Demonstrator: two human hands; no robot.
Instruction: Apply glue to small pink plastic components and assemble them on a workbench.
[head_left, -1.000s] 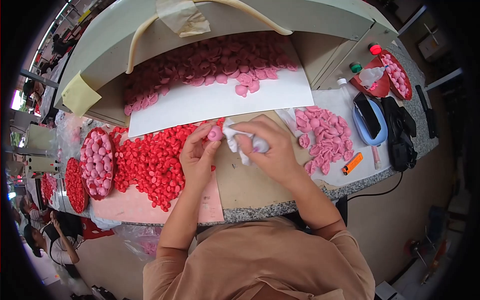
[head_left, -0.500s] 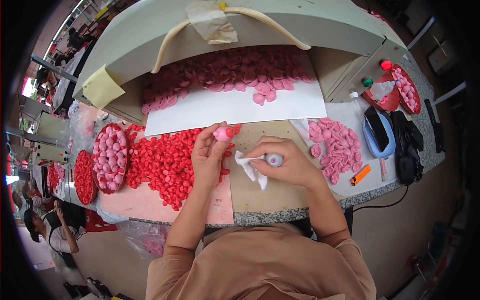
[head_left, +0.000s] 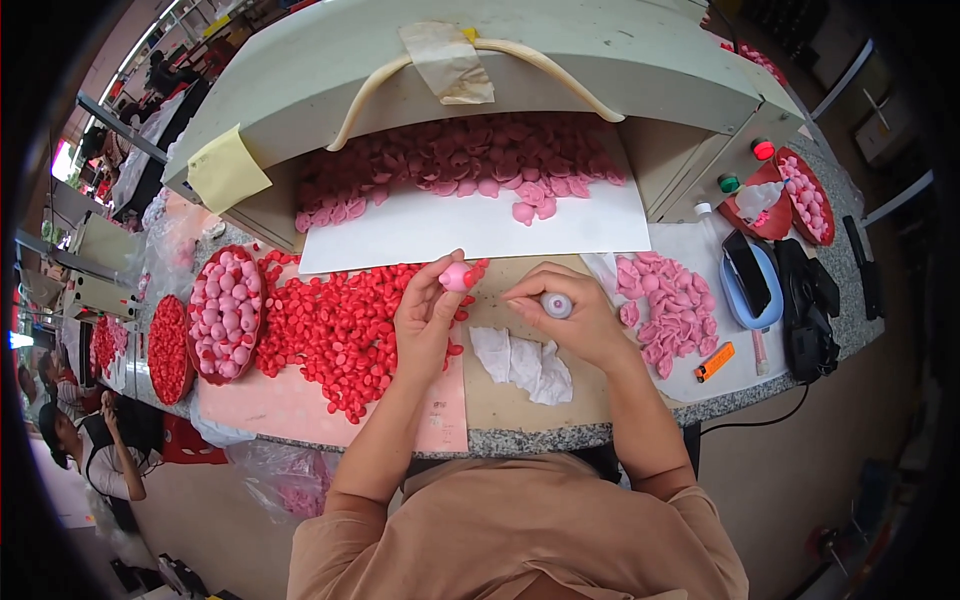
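My left hand pinches a small round pink piece with a red part on its right side. Closed around a narrow bottle, seen end-on with a whitish tip, is my right hand; its contents cannot be made out. Below that hand, a crumpled white tissue lies on the tan board. Small red oval pieces are heaped to the left of my left hand. Pink petal-like pieces lie in a pile to the right of my right hand.
A grey box-shaped machine stands at the back, with pink pieces on a white sheet in its opening. A red tray of pink balls stands left. An orange lighter and blue dish holding a phone are right.
My right hand has let go of the white tissue, which now lies on the board, and still holds the bottle. My left hand has shifted slightly right with the pink piece.
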